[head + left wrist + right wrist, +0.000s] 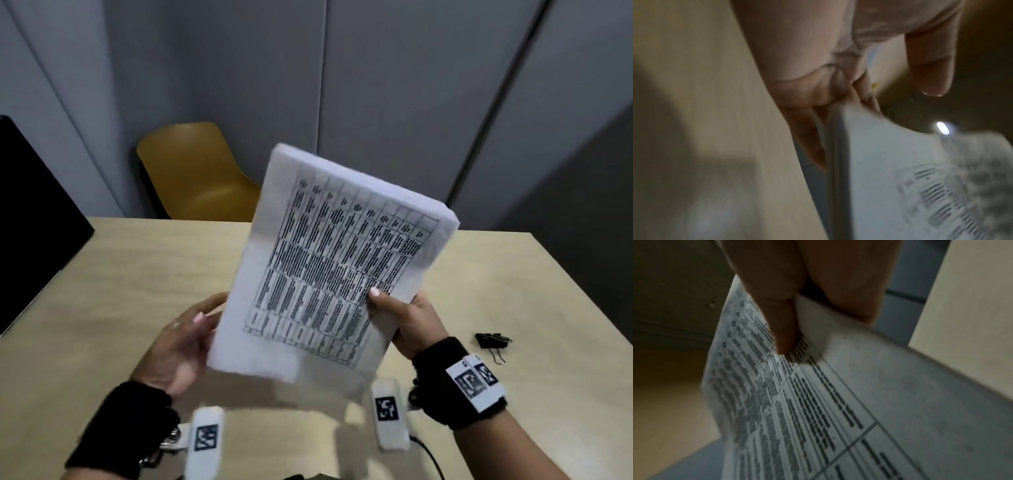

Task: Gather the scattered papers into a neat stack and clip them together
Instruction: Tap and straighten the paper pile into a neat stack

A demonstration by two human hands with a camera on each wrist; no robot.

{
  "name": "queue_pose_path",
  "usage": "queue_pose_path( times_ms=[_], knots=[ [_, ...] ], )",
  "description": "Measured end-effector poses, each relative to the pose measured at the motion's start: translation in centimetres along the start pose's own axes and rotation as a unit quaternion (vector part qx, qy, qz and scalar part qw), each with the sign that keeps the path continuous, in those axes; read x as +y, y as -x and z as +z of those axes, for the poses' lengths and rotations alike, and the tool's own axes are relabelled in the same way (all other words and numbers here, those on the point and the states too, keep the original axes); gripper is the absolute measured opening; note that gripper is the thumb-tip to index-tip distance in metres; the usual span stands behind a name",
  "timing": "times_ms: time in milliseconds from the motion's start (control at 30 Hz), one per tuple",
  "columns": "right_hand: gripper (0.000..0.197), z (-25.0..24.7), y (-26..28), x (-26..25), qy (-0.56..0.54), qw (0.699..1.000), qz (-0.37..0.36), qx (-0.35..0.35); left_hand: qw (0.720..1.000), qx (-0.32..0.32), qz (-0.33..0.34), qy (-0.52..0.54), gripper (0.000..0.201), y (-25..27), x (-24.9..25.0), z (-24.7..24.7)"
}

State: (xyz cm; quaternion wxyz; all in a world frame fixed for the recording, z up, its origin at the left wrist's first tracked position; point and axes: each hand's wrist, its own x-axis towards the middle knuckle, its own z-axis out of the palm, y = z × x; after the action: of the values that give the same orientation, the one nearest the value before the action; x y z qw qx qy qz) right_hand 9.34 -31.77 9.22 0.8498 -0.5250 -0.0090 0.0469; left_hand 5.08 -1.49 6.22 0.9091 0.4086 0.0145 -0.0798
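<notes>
Holding the stack of papers (329, 267) tilted above the table (102, 291), both hands grip its near end: the left hand (181, 346) at 8 o'clock of the stack, fingers curled round its left edge, and the right hand (407, 322) at 4 o'clock, thumb pinching the printed top sheet against fingers hidden behind. A black binder clip (493, 342) lies on the table at 3 o'clock of the right hand, apart from it. Beyond the table's far edge, at 11 o'clock, stands a yellow chair (195, 171).
</notes>
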Motion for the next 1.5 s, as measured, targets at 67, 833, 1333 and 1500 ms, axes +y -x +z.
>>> queue_pose_path(
  times_ms=[67, 833, 1333, 1500],
  knots=[
    [0.014, -0.4, 0.2, -0.1, 0.062, 0.998, -0.005, -0.017, 0.989, -0.028, -0.002, -0.142, 0.049, -0.2, 1.4, 0.5],
    [0.03, 1.2, 0.9, 1.0, 0.213, 0.969, -0.114, 0.047, 0.906, 0.057, 0.197, -0.371, 0.027, -2.4, -1.3, 6.4],
    [0.042, 2.4, 2.6, -2.1, 0.492, 0.78, -0.376, 0.094, 0.649, 0.087, 0.406, -0.638, 0.04, -1.3, 1.1, 8.2],
    [0.044, 2.4, 2.3, -2.7, 0.497, 0.784, -0.364, 0.073, 0.642, 0.082, 0.413, -0.641, 0.033, -1.5, 2.2, 7.7]
  ],
)
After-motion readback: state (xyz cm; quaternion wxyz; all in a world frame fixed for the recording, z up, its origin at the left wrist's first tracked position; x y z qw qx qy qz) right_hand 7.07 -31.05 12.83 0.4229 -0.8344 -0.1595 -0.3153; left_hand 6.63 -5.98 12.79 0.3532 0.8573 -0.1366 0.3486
